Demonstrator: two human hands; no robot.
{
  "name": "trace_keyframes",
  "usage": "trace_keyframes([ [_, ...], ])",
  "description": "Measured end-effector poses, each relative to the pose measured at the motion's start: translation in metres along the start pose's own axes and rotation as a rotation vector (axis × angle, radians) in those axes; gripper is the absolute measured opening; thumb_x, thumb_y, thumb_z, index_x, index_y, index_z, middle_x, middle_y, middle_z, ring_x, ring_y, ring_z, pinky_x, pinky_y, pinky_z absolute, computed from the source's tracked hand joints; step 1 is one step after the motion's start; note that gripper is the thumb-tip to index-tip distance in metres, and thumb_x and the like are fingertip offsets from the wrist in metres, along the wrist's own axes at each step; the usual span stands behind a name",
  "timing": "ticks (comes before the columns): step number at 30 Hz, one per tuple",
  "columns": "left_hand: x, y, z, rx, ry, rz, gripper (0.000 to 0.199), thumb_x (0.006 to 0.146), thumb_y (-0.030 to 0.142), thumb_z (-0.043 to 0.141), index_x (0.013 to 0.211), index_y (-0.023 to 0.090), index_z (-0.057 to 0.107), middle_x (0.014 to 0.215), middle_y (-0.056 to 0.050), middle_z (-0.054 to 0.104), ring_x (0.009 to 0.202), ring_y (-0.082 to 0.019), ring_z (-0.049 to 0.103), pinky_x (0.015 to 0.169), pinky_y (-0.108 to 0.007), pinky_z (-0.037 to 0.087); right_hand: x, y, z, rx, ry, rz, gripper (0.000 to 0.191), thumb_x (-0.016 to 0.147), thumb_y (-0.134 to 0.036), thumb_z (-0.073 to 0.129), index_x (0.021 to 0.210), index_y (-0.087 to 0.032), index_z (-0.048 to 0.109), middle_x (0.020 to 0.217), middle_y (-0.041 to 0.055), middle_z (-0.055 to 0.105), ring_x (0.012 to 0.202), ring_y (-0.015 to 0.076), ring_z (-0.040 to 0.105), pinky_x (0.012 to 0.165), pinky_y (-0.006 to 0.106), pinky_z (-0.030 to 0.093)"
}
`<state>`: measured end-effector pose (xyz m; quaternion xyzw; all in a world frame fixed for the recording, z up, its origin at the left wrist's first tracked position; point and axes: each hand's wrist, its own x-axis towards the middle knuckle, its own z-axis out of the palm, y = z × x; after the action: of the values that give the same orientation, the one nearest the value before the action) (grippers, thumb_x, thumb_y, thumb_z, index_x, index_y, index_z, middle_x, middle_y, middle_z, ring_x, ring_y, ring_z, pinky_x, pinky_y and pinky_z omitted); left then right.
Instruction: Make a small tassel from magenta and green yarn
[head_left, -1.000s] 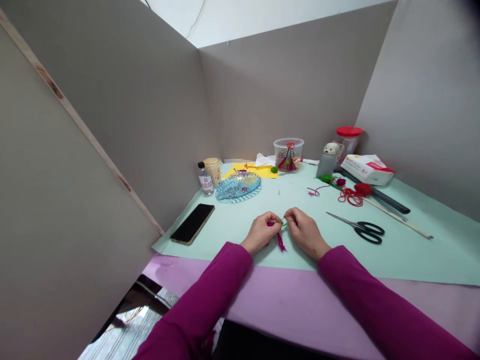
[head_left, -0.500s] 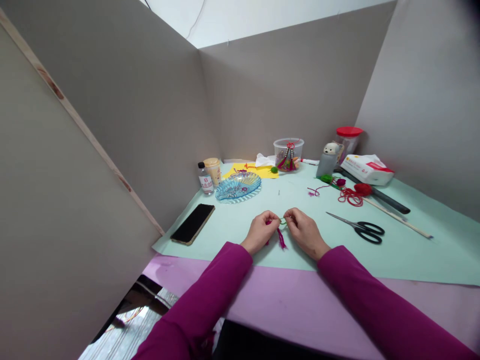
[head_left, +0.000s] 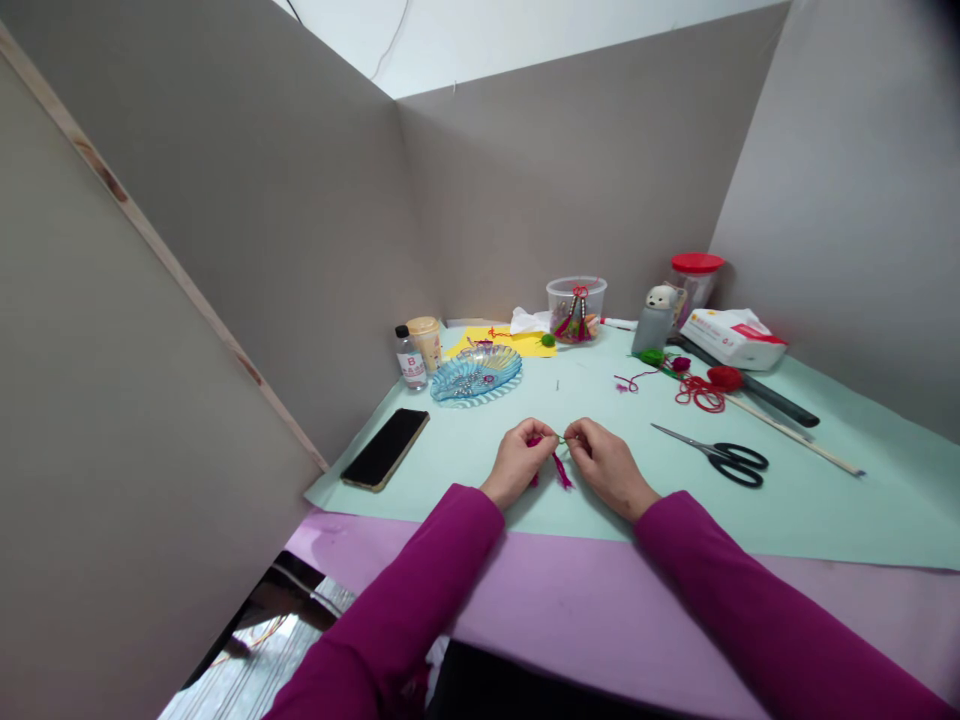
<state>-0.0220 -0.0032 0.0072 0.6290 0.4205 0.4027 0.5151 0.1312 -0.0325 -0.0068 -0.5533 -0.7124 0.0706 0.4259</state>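
Close together over the pale green sheet [head_left: 465, 500], both hands work at one small piece of yarn. My left hand [head_left: 520, 462] is closed on magenta yarn [head_left: 562, 471], whose strands hang down below the fingers. My right hand [head_left: 606, 462] pinches a thin green yarn [head_left: 562, 440] that spans the short gap between the fingertips of both hands. Part of the magenta yarn is hidden behind the left fingers. Black-handled scissors [head_left: 724, 460] lie to the right of my right hand, blades pointing left.
At left lie a phone [head_left: 386, 448], a small bottle [head_left: 411, 360] and a blue shell-shaped dish [head_left: 476, 375] with beads. Behind stands a clear tub [head_left: 576, 310] with tassels on it. Red yarn [head_left: 703, 393], a wooden stick [head_left: 795, 435] and a tissue pack [head_left: 735, 338] are at right.
My right hand has come slightly closer to my left hand, and the green yarn between them looks straighter and shorter. Both hands keep their pinch.
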Motion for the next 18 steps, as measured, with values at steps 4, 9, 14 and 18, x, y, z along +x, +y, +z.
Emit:
trace_keyframes([
  [4,-0.001,0.0,0.0,-0.002,-0.004,0.011,0.02,0.074,0.034,0.06,0.08,0.015,0.054,0.059,0.006,0.047,0.039,-0.003,0.035,0.04,-0.018,0.027,0.0,0.001,0.0,-0.004,-0.009,-0.004,0.012,0.082,-0.023,0.041,0.083,-0.021,0.053,0.076,0.0021,0.06,0.067,0.0151,0.052,0.062,0.026,0.038],
  [9,-0.001,0.0,0.0,0.005,-0.018,0.026,0.018,0.076,0.033,0.059,0.08,0.016,0.053,0.06,0.006,0.047,0.04,-0.004,0.035,0.039,-0.018,0.026,0.0,-0.002,-0.001,-0.017,-0.024,0.029,0.011,0.082,-0.027,0.043,0.085,-0.021,0.052,0.074,0.0009,0.058,0.066,0.0151,0.052,0.062,0.026,0.037],
  [14,-0.001,0.001,0.0,0.009,0.0,0.027,0.016,0.075,0.03,0.059,0.077,0.016,0.052,0.059,0.006,0.046,0.042,-0.004,0.034,0.04,-0.017,0.026,-0.001,-0.01,-0.007,0.014,0.023,0.109,0.018,0.088,-0.036,0.038,0.091,-0.021,0.048,0.07,-0.0015,0.054,0.062,0.0146,0.051,0.06,0.026,0.036],
  [18,-0.001,0.001,0.0,0.015,0.006,0.023,0.015,0.074,0.029,0.058,0.078,0.016,0.053,0.06,0.005,0.047,0.043,-0.004,0.035,0.041,-0.017,0.027,-0.001,-0.011,-0.007,-0.008,0.027,0.029,0.015,0.087,-0.03,0.038,0.077,-0.022,0.046,0.071,-0.0009,0.052,0.064,0.014,0.048,0.063,0.026,0.035],
])
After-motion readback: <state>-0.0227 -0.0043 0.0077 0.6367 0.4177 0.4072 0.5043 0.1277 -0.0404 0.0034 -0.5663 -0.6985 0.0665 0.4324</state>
